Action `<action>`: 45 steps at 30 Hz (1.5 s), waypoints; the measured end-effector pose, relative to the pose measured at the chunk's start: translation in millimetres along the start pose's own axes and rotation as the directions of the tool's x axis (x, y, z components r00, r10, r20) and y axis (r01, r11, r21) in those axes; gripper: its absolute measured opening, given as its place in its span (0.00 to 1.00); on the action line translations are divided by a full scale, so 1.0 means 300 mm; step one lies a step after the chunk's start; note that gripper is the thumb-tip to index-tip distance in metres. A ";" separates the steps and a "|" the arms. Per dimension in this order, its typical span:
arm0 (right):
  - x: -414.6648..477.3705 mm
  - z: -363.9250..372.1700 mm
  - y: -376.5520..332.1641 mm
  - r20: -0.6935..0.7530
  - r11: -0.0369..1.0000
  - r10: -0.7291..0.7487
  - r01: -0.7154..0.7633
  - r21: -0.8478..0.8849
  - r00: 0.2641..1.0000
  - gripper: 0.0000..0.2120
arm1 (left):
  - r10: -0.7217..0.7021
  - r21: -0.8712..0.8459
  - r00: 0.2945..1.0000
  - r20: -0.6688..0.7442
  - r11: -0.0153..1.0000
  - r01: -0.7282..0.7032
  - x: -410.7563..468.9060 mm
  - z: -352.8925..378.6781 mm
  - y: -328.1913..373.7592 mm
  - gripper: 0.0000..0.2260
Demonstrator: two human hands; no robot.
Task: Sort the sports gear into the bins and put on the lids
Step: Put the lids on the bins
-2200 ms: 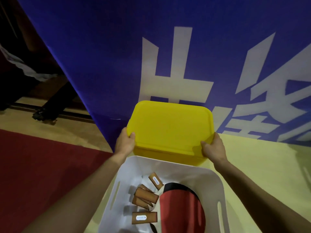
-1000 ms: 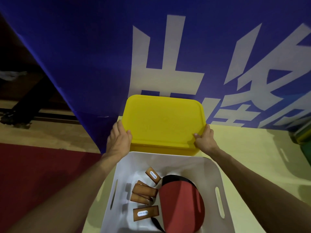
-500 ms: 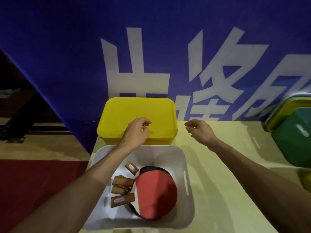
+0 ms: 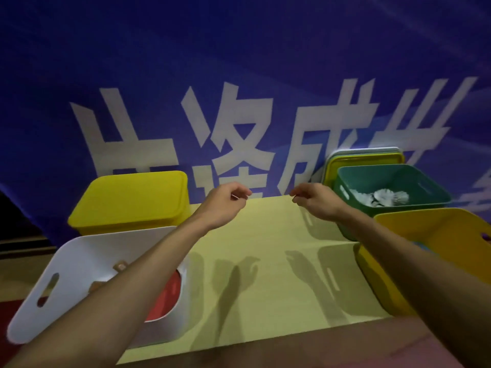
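The left hand [image 4: 225, 205] and right hand [image 4: 316, 204] hover empty above the desk [image 4: 268, 235], fingers [image 4: 242, 193] loosely curled. Spare lids [image 4: 364, 156] lean beyond the right fingers, behind the green bin [image 4: 393, 172] of shuttlecocks [image 4: 382, 196]. I'd grip one lid by both edges and lift it clear.

A big blue banner [image 4: 239, 62] hangs right behind the table, filling the whole back of the view, with large white characters [image 4: 228, 139] printed across it. The pale yellow table top [image 4: 268, 235] runs up to the banner's foot, and long dark shadows [image 4: 233, 285] lie across its middle. Off to the left, past the banner's slanted edge, there is a dark gap [image 4: 16, 216], then a strip of tan floor [image 4: 21, 269] and a patch of red carpet [image 4: 10, 306]. A reddish-brown surface [image 4: 292, 349] shows below the table's near edge.
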State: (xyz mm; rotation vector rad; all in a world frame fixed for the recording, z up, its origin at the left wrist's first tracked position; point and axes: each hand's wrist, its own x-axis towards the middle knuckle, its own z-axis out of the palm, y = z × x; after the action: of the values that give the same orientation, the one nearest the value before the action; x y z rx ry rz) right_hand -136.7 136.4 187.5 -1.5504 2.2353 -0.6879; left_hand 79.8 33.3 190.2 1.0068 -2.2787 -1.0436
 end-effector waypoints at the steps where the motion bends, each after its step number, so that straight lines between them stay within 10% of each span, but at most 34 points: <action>1: -0.023 -0.036 0.028 -0.011 1.000 0.002 -0.002 -0.014 1.000 0.13 | 0.013 -0.001 1.000 0.016 1.000 -0.013 0.006 0.031 0.037 0.09; 45: 0.772 -0.658 1.276 0.038 0.948 0.043 -0.029 -0.316 0.998 0.22 | -0.161 -0.147 0.983 0.088 0.974 0.173 0.899 0.927 0.562 0.05</action>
State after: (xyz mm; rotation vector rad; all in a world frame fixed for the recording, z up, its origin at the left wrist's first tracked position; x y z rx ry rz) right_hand -618.2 69.3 136.1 -1.6422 2.4236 -0.2896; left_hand -342.3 31.8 172.2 1.1265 -2.1614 -1.3272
